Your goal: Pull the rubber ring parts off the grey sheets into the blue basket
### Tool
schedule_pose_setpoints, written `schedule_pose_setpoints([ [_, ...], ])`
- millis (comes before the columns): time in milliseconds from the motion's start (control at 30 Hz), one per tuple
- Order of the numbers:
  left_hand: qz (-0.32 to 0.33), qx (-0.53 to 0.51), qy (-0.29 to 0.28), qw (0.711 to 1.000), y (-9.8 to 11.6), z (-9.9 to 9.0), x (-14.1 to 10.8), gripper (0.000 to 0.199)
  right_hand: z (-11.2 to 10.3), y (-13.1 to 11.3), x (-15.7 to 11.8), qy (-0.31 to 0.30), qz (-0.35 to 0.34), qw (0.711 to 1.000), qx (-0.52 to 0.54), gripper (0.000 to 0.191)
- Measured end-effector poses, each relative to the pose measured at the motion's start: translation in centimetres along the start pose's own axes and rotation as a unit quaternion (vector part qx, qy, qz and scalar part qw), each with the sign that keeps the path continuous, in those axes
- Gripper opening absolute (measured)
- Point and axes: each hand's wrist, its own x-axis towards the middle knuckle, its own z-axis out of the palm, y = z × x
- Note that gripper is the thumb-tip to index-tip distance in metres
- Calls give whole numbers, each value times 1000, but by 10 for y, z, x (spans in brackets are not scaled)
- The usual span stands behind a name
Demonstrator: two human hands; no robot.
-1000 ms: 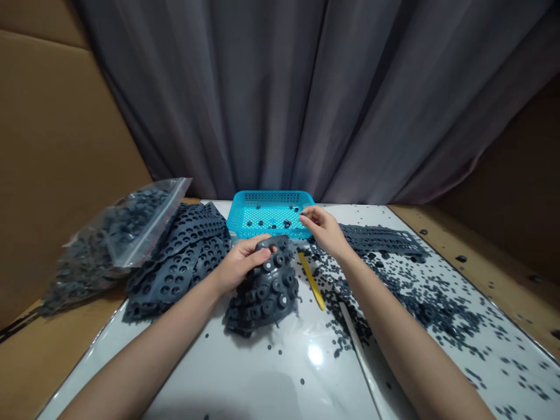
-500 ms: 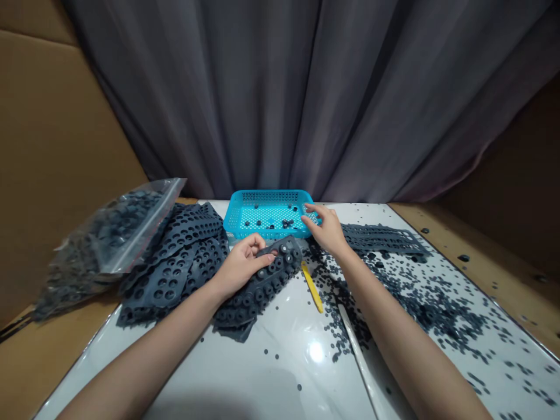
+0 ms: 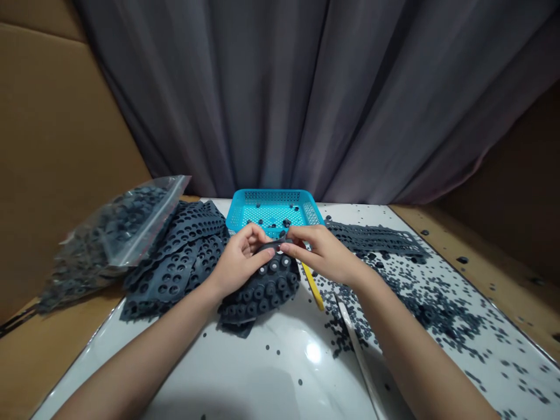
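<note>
Near the middle of the white table, my left hand (image 3: pixel 245 256) grips the upper edge of a dark rubber sheet (image 3: pixel 262 291) studded with round knobs. My right hand (image 3: pixel 317 251) pinches the same edge from the right, its thumb and fingers close to my left thumb. Just behind both hands stands a blue perforated basket (image 3: pixel 273 214) with several small dark pieces inside. To the left lies a pile of dark sheets (image 3: pixel 175 262) with round holes. A yellow tool (image 3: pixel 312 287) lies beside the knobbed sheet, partly behind my right hand.
A clear bag (image 3: pixel 118 233) full of dark pieces leans at the left. Small dark bits (image 3: pixel 450 318) are scattered over the right side of the table (image 3: pixel 245 373). A white stick (image 3: pixel 359 353) lies near my right forearm, and a holed strip (image 3: pixel 376 238) lies farther back.
My right hand has come from the basket's right edge down and left to the knobbed sheet and taken hold of its edge. The held part of the sheet has bent upward.
</note>
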Motion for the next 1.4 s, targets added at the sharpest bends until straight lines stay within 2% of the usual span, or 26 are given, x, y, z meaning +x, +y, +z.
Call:
schedule_pose_setpoints([
  [67,-22,28,-61,998,4,-5,0,18,-1,-3,-1,-12,-6,999,32,31],
  [167,-34,104,-173,979,10,-7,-1,27,2,-7,-2,-71,-19,990,120,33],
  [233,-31,105,-191,976,13,-5,-2,31,9,-7,-1,-100,-14,968,228,35],
  [300,-46,44,-163,985,13,-1,-3,34,20,-6,2,-92,-1,931,354,38],
  [400,-84,-72,-97,989,12,2,-6,39,39,-7,9,-37,29,857,513,41],
  [500,-97,-158,-4,983,12,-3,-8,36,47,-8,13,47,52,804,591,44],
  [567,-96,-196,45,975,14,-8,-8,33,43,-6,15,115,38,789,602,42],
  [633,-95,-208,55,972,16,-10,-8,31,35,-1,15,157,14,806,570,38],
  [733,-102,-198,37,974,14,-9,-5,33,23,16,15,165,9,909,382,35],
  [800,-115,-188,37,975,8,-7,-1,37,19,33,17,170,33,954,246,37],
  [867,-133,-166,37,976,2,-5,3,37,18,54,22,183,72,968,156,36],
  [933,-135,-126,26,982,-4,-5,6,35,17,78,29,199,115,969,88,31],
  [1000,-113,-79,8,990,-6,-5,8,32,16,97,38,214,149,965,27,26],
  [1067,-86,-37,-5,996,-7,-6,8,30,14,103,43,221,167,961,-17,24],
  [1167,-63,11,-20,998,-6,-8,8,27,9,84,40,216,133,966,-53,21],
  [1233,-47,36,-32,998,-6,-10,9,25,4,58,30,186,39,980,-50,13],
  [1300,-24,62,-42,997,-5,-12,9,22,0,31,20,145,-58,987,-36,16],
  [1400,-3,93,-36,995,-2,-13,9,18,-5,5,10,106,-115,981,-117,18],
])
